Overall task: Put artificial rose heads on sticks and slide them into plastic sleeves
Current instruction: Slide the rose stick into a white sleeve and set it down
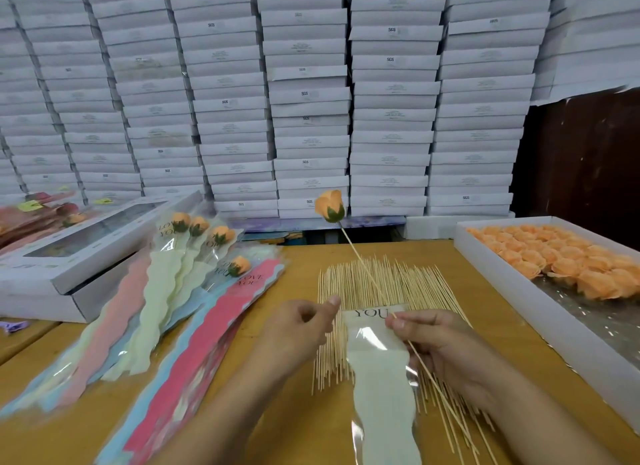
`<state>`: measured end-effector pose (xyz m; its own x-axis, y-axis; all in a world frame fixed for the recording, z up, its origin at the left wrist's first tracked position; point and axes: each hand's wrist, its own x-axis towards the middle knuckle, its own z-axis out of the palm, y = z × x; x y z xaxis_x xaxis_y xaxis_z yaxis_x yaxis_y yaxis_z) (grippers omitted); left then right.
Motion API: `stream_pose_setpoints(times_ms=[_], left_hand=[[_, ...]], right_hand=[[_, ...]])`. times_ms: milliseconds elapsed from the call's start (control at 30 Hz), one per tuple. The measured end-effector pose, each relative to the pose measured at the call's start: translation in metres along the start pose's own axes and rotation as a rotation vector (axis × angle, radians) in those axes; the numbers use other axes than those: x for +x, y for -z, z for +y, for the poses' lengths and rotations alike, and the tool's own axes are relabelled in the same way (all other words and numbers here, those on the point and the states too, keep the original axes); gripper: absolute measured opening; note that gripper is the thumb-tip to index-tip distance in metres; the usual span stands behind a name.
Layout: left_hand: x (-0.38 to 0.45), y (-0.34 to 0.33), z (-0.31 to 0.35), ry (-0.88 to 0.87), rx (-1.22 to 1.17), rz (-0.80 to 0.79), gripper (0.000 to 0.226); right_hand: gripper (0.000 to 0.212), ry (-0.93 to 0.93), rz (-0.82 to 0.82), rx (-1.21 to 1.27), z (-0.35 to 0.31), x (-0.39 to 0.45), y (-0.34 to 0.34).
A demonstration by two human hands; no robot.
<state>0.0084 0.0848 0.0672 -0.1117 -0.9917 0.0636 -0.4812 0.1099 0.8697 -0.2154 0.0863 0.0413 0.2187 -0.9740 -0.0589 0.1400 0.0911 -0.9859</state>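
Observation:
My right hand [440, 347] pinches a thin wooden stick [363, 267] that slants up and away, with an orange rose head [330, 206] on its far tip. A pale cream plastic sleeve [381, 378] printed "YOU" lies lengthwise below my hands, on top of a spread of loose sticks [391, 284]. My right fingertips sit at the sleeve's top right corner. My left hand [301, 329] hovers just left of the sleeve's top, fingers loosely curled and thumb raised, holding nothing.
A white tray [491, 274] of several orange rose heads [561, 260] stands at the right. Finished sleeved roses [194, 243] and coloured empty sleeves [194, 343] fan out at the left beside a windowed white box [86, 253]. Stacked white boxes [308, 101] wall the back.

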Motion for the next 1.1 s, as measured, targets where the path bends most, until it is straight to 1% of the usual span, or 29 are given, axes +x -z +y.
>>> stream_pose_setpoints(times_ms=[67, 100, 133, 167, 267, 333, 400, 433, 500, 533, 567, 633, 700, 733, 800, 833, 900, 1000, 1100], left_hand=[[0.016, -0.003, -0.003, 0.202, -0.237, -0.107, 0.062], [0.021, -0.004, -0.002, 0.296, -0.393, -0.178, 0.063], [0.024, -0.006, -0.002, 0.351, -0.521, -0.222, 0.062], [0.026, -0.008, -0.002, 0.365, -0.613, -0.239, 0.061], [0.032, -0.016, -0.001, 0.372, -0.818, -0.196, 0.055], [0.035, -0.022, -0.002, 0.376, -0.906, -0.106, 0.047], [0.037, -0.028, -0.005, 0.347, -0.861, -0.014, 0.051], [0.037, -0.030, -0.007, 0.319, -0.808, 0.009, 0.059], [0.036, -0.034, -0.011, 0.254, -0.711, 0.016, 0.080], [0.035, -0.035, -0.014, 0.221, -0.688, 0.001, 0.086], [0.035, -0.036, -0.017, 0.194, -0.667, -0.033, 0.085], [0.032, -0.037, -0.021, 0.169, -0.639, -0.142, 0.073], [0.027, -0.038, -0.021, 0.184, -0.666, -0.252, 0.061], [0.025, -0.038, -0.020, 0.196, -0.700, -0.276, 0.050], [0.020, -0.038, -0.017, 0.214, -0.713, -0.259, 0.013], [0.020, -0.037, -0.015, 0.234, -0.714, -0.238, 0.011], [0.022, -0.036, -0.016, 0.255, -0.691, -0.203, 0.021], [0.020, -0.037, -0.013, 0.228, -0.660, -0.183, 0.028], [0.022, -0.041, -0.016, 0.199, -0.657, -0.131, 0.028]], right_hand=[[0.039, 0.004, -0.036, 0.017, 0.000, -0.001, -0.002], [0.037, 0.001, -0.052, 0.029, 0.001, -0.002, -0.003], [0.035, -0.002, -0.068, 0.039, 0.001, -0.002, -0.004], [0.034, -0.006, -0.083, 0.047, 0.001, -0.002, -0.005], [0.032, -0.028, -0.124, 0.057, 0.002, -0.003, -0.006], [0.029, -0.039, -0.137, 0.060, 0.003, -0.003, -0.007], [0.031, -0.040, -0.120, 0.062, 0.004, -0.002, -0.006], [0.033, -0.040, -0.097, 0.071, 0.004, -0.001, -0.005], [0.032, -0.027, -0.040, 0.090, 0.003, 0.000, 0.000], [0.029, -0.012, -0.013, 0.093, 0.002, 0.001, 0.002], [0.026, 0.005, 0.015, 0.096, 0.001, 0.001, 0.004], [0.025, 0.028, 0.065, 0.114, 0.000, 0.002, 0.007], [0.028, 0.033, 0.101, 0.118, 0.001, 0.003, 0.007], [0.030, 0.033, 0.114, 0.104, 0.002, 0.003, 0.007], [0.035, 0.031, 0.125, 0.073, 0.004, 0.004, 0.006], [0.038, 0.028, 0.120, 0.059, 0.004, 0.004, 0.006], [0.043, 0.020, 0.107, 0.034, 0.005, 0.004, 0.005], [0.038, 0.004, 0.063, 0.057, 0.004, 0.004, 0.004], [0.041, -0.020, 0.062, 0.085, 0.005, 0.005, 0.004]])
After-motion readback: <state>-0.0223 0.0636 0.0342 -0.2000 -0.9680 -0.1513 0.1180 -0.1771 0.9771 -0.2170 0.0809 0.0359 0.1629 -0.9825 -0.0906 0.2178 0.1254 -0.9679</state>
